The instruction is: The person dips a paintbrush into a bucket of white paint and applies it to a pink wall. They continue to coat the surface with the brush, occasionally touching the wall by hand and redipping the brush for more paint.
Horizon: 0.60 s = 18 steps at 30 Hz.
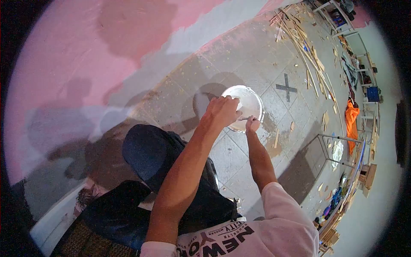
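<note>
At frame centre, the half-curled left hand [222, 109] overlaps a round white bucket [253, 101], perhaps steadying it, grip unclear. The closed right hand [253, 124] angles a thin dark rod [245, 118] inward

Both bare arms reach forward, the hands close together; the left hand [222, 110] arches with bent fingers, the right hand [253, 124] is curled closed.

The plastic bucket [258, 103] at center is white; the wall [77, 51] at upper left is patchy pink and pale gray; the tiled floor [239, 171] is gray, marked with a black cross [286, 88]; the crumpled cloth [352, 122] at right is bright orange.
</note>
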Motion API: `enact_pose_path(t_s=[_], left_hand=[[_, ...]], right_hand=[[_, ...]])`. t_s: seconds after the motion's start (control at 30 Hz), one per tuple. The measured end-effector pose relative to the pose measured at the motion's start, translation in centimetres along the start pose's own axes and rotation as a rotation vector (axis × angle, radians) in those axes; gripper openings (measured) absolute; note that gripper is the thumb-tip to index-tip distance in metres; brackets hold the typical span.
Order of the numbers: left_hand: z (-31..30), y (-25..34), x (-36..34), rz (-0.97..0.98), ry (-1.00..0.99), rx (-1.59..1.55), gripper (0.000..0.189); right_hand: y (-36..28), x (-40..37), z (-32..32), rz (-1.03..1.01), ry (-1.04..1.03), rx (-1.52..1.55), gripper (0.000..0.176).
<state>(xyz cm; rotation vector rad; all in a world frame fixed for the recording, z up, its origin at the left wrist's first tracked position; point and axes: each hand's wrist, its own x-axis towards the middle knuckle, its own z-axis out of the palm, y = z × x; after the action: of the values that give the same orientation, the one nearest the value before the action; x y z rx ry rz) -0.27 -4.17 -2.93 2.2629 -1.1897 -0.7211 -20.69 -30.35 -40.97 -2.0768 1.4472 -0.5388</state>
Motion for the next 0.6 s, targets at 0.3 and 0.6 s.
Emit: enact_pose_path(t_s=[0.3, 0.6], left_hand=[[-0.9, 1.6, -0.2, 0.006, -0.008, -0.023, 0.047], [-1.1, 2.5, -3.3, 0.191, 0.107, -0.158, 0.043]], right_hand=[[-0.9, -0.9, -2.0, 0.265, -0.063, 0.515, 0.027], [-8.0, -5.3, -13.2, 0.643, -0.184, 1.552, 0.041]])
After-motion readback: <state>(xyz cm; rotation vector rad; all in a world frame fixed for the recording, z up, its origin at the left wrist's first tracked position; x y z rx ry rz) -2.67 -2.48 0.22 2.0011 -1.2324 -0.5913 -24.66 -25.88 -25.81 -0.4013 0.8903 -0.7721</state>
